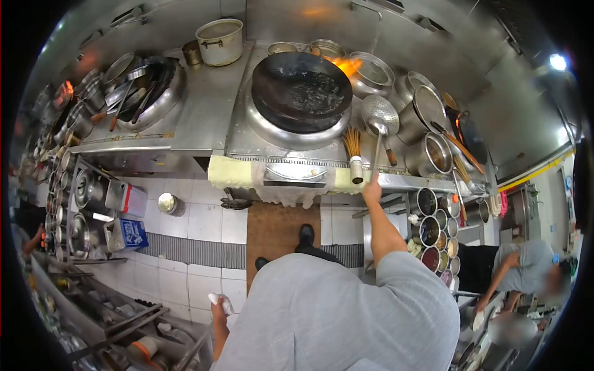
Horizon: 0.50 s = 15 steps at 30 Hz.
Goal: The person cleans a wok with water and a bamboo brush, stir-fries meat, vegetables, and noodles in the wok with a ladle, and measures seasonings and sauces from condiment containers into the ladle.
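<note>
My right hand (372, 190) reaches forward to the stove's front edge and is closed round the long metal handle of a ladle (377, 154). The ladle's bowl end lies over a perforated skimmer (380, 111), whose short wooden handle end points toward me. Just left of this hand stands a bamboo wok brush (352, 145). A dark wok (302, 89) sits on the burner ring, with wet, shiny liquid in it and flame at its far right rim. Low at my side, my left hand (219, 312) is closed on a white cloth (223, 302).
Lidded metal pots (373, 71) stand behind and right of the wok. Several seasoning containers (429, 230) fill a rack at right. A second wok station (151, 96) with utensils lies left. A can (171, 204) stands on the tiled floor. Another person (526, 266) works at far right.
</note>
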### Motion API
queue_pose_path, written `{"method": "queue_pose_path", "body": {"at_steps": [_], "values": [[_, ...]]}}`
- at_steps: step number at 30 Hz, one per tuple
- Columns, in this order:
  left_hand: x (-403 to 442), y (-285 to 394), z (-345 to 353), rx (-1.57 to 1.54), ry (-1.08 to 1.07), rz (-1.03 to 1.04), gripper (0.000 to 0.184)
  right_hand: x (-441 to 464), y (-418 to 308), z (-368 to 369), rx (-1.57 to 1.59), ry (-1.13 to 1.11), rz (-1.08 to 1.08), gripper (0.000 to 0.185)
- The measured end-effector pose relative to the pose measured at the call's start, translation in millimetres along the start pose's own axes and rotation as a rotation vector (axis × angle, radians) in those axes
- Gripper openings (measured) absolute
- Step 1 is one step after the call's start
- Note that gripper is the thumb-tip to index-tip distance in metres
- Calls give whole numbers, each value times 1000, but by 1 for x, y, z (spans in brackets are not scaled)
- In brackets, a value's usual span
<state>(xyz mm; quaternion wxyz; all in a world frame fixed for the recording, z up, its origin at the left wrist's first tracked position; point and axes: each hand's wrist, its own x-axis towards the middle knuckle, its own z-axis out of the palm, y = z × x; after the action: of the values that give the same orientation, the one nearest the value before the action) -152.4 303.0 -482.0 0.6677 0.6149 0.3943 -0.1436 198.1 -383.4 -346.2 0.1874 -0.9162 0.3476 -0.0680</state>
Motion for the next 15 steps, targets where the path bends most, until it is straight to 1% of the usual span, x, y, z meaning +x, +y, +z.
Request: {"method": "queue_pose_path", "body": {"at_steps": [1,2,3,4,5,6,7,9,10,12,13,14,15], "values": [[-8,9,1,36,-6,-13,47,-2,15,-11,-37,-72,21,80],[-19,18,8,77,-5,-1,45,-1,36,-14,-144,-24,-13,73],[-12,7,10,92,11,4,45,3,49,-12,-247,24,-43,66],[3,-22,9,125,-67,42,45,10,45,-16,-360,9,-97,55],[8,-31,7,153,-138,79,44,18,28,-32,-470,-6,-162,45],[-1,-25,17,240,-154,76,44,15,-5,-49,-312,-3,-183,35],[-5,-19,29,333,-159,61,44,34,-5,-21,-218,-19,-204,41],[-13,10,61,481,-171,52,43,32,-50,-18,-193,-184,-175,47],[-14,26,77,538,-172,57,43,37,-50,2,-172,-205,-220,47],[-16,61,107,594,-138,75,43,54,-40,56,-152,-49,-100,58],[-16,78,119,590,-110,89,43,59,-51,53,-131,-64,-142,58],[-16,92,129,579,-85,93,43,67,-52,32,351,-384,33,61],[-12,107,144,402,62,105,43,77,-50,2,827,-688,237,65]]}}
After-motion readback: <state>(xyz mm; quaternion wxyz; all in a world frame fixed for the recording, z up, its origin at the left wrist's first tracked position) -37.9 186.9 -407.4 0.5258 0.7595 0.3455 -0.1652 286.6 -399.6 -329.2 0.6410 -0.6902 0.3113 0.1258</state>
